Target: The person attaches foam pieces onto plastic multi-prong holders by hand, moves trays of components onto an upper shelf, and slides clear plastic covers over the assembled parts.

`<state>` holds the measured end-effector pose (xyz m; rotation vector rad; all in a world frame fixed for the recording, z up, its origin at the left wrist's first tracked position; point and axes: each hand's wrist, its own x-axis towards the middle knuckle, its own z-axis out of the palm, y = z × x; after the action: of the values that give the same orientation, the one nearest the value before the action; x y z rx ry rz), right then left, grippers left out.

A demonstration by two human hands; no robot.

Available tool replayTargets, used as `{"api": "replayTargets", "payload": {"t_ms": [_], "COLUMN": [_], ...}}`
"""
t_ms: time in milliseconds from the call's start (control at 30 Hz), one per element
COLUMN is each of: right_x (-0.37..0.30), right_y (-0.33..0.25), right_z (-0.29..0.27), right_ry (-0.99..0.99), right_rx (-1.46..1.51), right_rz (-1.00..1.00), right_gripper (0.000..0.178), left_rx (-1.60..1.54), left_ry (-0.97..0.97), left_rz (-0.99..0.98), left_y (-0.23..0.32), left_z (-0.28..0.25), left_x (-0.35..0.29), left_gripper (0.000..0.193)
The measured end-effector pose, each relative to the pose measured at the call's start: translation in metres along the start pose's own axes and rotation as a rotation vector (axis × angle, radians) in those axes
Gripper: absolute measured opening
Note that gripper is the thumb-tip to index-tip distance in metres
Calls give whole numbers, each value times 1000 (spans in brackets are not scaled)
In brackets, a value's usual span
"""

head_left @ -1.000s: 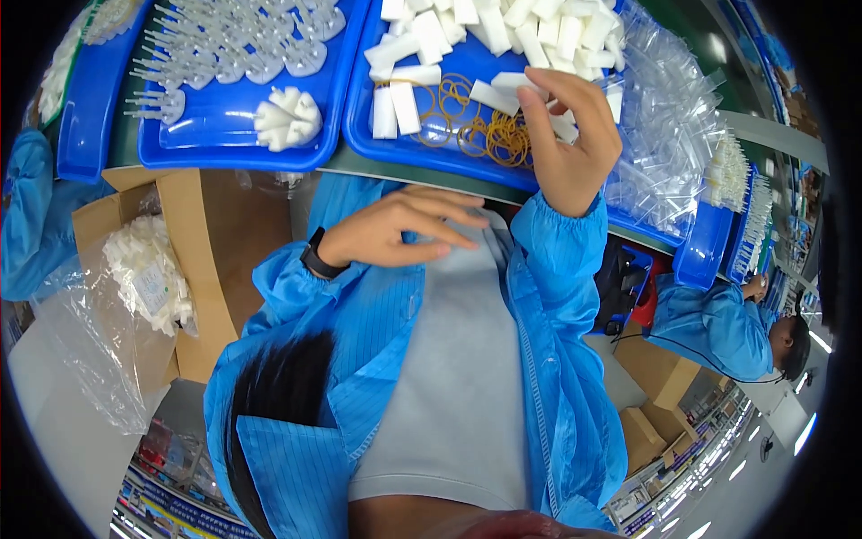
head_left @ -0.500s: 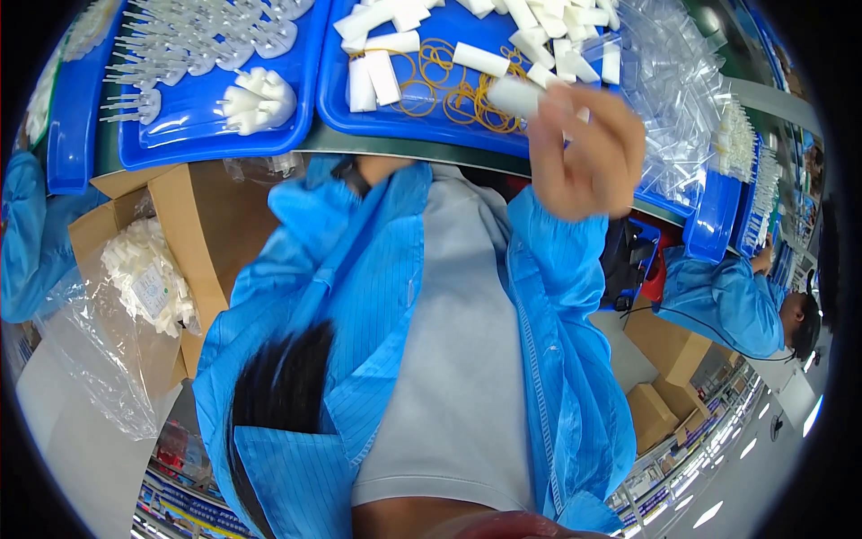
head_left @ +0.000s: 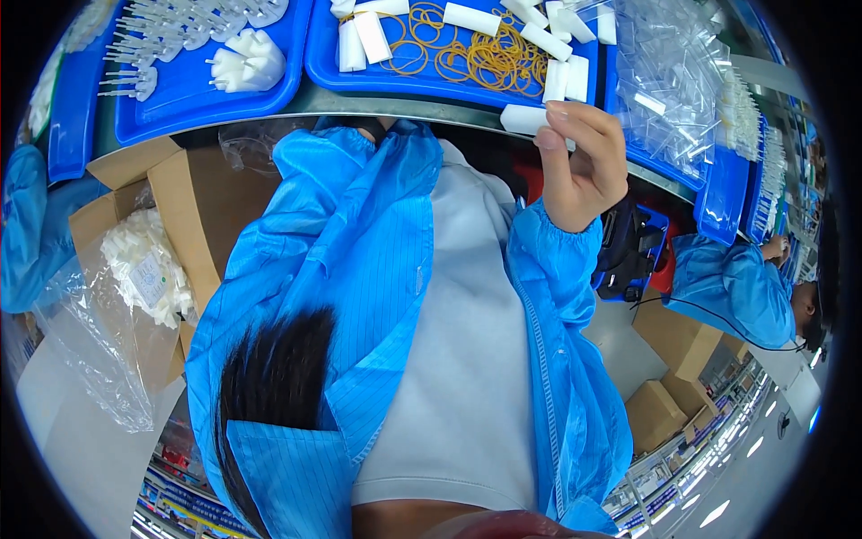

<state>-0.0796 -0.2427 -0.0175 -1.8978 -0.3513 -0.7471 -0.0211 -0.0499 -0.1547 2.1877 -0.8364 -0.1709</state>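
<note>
My right hand (head_left: 588, 162) is closed in a pinch, thumb against fingertips, on a white block-like piece (head_left: 521, 119). It holds the piece just in front of the near edge of a blue tray (head_left: 431, 90). Similar white pieces (head_left: 471, 19) lie in that tray around a tangle of yellow-brown rubber bands (head_left: 503, 61). My left hand (head_left: 386, 122) barely shows at the table edge, beyond the blue sleeve and a dark wristband. Its fingers are hidden.
At left, another blue tray (head_left: 193, 110) holds white pronged parts (head_left: 248, 65). Clear plastic pieces (head_left: 669, 90) fill a tray at right. An open carton (head_left: 184, 225) with bagged white parts stands lower left. A co-worker in a blue smock (head_left: 718, 278) sits at right.
My right hand has come down toward me with the white piece, from over the tray to its near edge. The trays sit slightly higher in view. My left hand shows less.
</note>
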Motion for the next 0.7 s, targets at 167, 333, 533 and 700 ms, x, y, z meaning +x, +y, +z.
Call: {"api": "replayTargets", "payload": {"t_ms": [167, 333, 533, 700], "right_x": [-11, -11, -3, 15], "right_y": [0, 0, -3, -21], "right_z": [-3, -7, -10, -2], "right_ry": [40, 76, 65, 101], "right_rx": [88, 104, 132, 511], "right_rz": [120, 159, 126, 319], "right_gripper": [21, 22, 23, 28], "left_rx": [137, 339, -139, -1332], "left_ry": [128, 144, 53, 128], "left_rz": [109, 290, 319, 178], "left_y": [3, 34, 94, 99], "left_z": [-1, -14, -76, -96], "left_x": [-5, -23, -41, -36], "left_gripper": [37, 23, 52, 52]}}
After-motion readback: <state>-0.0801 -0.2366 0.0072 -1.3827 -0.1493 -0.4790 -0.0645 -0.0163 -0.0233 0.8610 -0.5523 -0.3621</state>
